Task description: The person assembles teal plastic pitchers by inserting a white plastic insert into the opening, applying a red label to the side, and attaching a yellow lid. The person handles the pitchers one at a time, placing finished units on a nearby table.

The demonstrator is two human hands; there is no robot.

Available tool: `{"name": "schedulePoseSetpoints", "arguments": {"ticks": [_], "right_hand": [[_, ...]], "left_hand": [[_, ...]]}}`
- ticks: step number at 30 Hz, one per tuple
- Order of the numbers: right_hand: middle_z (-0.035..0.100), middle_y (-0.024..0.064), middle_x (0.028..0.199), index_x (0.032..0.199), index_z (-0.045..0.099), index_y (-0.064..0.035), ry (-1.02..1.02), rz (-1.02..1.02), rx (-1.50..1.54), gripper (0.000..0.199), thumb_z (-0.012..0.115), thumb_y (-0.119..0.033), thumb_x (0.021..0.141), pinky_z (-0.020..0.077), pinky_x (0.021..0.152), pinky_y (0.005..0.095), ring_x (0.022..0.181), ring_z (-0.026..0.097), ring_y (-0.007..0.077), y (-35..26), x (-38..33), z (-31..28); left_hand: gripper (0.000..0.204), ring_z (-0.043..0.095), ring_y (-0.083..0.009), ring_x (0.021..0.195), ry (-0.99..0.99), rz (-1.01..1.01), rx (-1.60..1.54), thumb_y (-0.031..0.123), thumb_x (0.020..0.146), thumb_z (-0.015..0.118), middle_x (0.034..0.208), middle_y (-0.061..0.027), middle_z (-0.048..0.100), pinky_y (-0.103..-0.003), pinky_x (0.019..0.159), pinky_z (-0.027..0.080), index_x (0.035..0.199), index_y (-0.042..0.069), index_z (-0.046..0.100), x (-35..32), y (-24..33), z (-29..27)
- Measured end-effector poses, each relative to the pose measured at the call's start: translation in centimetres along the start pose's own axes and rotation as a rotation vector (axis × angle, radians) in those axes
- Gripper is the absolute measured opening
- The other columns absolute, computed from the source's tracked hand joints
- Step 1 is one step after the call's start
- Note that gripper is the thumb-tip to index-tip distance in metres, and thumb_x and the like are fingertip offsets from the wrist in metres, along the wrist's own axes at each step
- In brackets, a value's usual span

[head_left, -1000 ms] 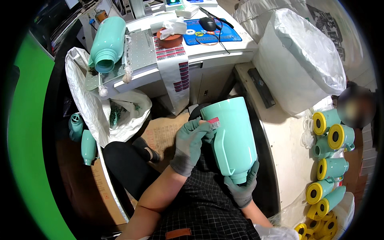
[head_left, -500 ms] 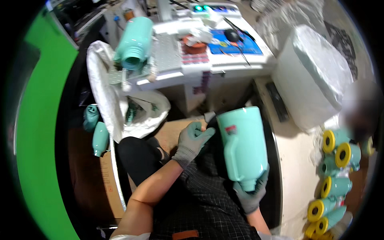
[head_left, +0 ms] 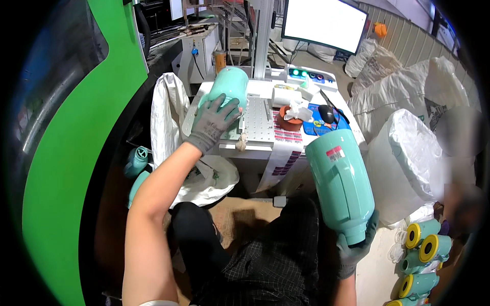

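Note:
My left hand (head_left: pixel 213 122), in a grey glove with green-coated fingers, reaches to the table and grips the neck end of a turquoise plastic jug body (head_left: pixel 229 81). That jug body lies on a perforated metal plate (head_left: pixel 258 122), and its opening is hidden under my fingers. A second jug body (head_left: pixel 341 183), with a moulded handle and a small red-and-white label, is in my right hand (head_left: pixel 357 250). The gloved fingers close around its narrow neck. Its wide end points up and away from me, above the right side of my lap.
A strip of printed labels (head_left: pixel 280 162) hangs over the table front. Near it are a roll of orange tape (head_left: pixel 289 120) and a black mouse (head_left: pixel 326 113). White sacks stand at left (head_left: pixel 168 109) and right (head_left: pixel 403 163). Several yellow-rimmed jug bodies (head_left: pixel 418 284) lie lower right.
My left hand has moved from above my lap up to the jug body on the table. The jug body in my right hand has shifted rightward. The whole view has tilted up, showing the monitor.

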State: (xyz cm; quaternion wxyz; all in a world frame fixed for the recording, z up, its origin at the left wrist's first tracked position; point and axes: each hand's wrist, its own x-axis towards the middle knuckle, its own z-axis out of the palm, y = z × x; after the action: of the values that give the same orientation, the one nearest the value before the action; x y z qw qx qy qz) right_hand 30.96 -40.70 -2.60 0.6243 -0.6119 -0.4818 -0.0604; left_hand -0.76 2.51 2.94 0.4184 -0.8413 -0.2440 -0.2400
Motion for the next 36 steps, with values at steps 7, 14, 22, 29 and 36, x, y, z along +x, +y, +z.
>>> {"name": "schedulePoseSetpoints", "arguments": {"ticks": [7, 14, 22, 29, 36], "right_hand": [[0.047, 0.0271, 0.156, 0.154, 0.039, 0.0098, -0.177, -0.266, -0.212, 0.100, 0.091, -0.019, 0.073, 0.0481, 0.113, 0.0424, 0.135, 0.058, 0.0360, -1.3, 9.3, 9.2], [0.046, 0.0227, 0.157, 0.159, 0.042, -0.0240, -0.431, -0.757, -0.519, 0.092, 0.083, -0.049, 0.081, 0.0634, 0.073, 0.0415, 0.098, 0.075, 0.0348, -6.5, 15.0, 29.3], [0.027, 0.0255, 0.169, 0.161, 0.034, -0.0280, -0.796, -0.583, -0.910, 0.077, 0.070, -0.040, 0.093, 0.0638, 0.075, 0.0513, 0.092, 0.076, 0.0386, -7.9, 15.2, 40.7], [0.024, 0.0281, 0.170, 0.161, 0.036, -0.0232, -0.813, -0.597, -0.873, 0.061, 0.053, -0.027, 0.103, 0.0628, 0.078, 0.0550, 0.102, 0.075, 0.0421, -8.6, 14.8, 41.7], [0.026, 0.0309, 0.168, 0.162, 0.036, -0.0208, -0.879, -0.502, -0.952, 0.062, 0.053, -0.030, 0.103, 0.0629, 0.075, 0.0547, 0.118, 0.070, 0.0445, -9.4, 16.1, 42.3]], "left_hand": [[0.074, 0.064, -0.0343, 0.117, 0.338, -0.548, -0.540, 0.020, 0.071, 0.089, 0.127, -0.0172, 0.064, -0.048, 0.100, 0.052, 0.135, 0.006, 0.055, -5.8, 3.2, -24.5], [0.081, 0.072, -0.0272, 0.108, -0.244, -1.050, -1.627, 0.037, 0.073, 0.095, 0.118, -0.0162, 0.071, -0.039, 0.094, 0.059, 0.136, 0.001, 0.058, -13.6, 15.1, -24.1], [0.086, 0.065, -0.0317, 0.125, -0.426, -0.960, -1.685, 0.049, 0.079, 0.090, 0.136, -0.0184, 0.064, -0.042, 0.107, 0.052, 0.143, 0.002, 0.054, -13.7, 15.1, -23.3], [0.082, 0.065, -0.0297, 0.118, -0.397, -0.840, -1.600, 0.042, 0.077, 0.092, 0.129, -0.0161, 0.064, -0.041, 0.103, 0.052, 0.139, 0.001, 0.058, -13.5, 14.6, -23.5], [0.079, 0.065, -0.0315, 0.119, -0.437, -0.811, -1.619, 0.041, 0.078, 0.092, 0.127, -0.0169, 0.064, -0.042, 0.103, 0.052, 0.138, 0.002, 0.059, -12.4, 14.6, -23.6]]}}
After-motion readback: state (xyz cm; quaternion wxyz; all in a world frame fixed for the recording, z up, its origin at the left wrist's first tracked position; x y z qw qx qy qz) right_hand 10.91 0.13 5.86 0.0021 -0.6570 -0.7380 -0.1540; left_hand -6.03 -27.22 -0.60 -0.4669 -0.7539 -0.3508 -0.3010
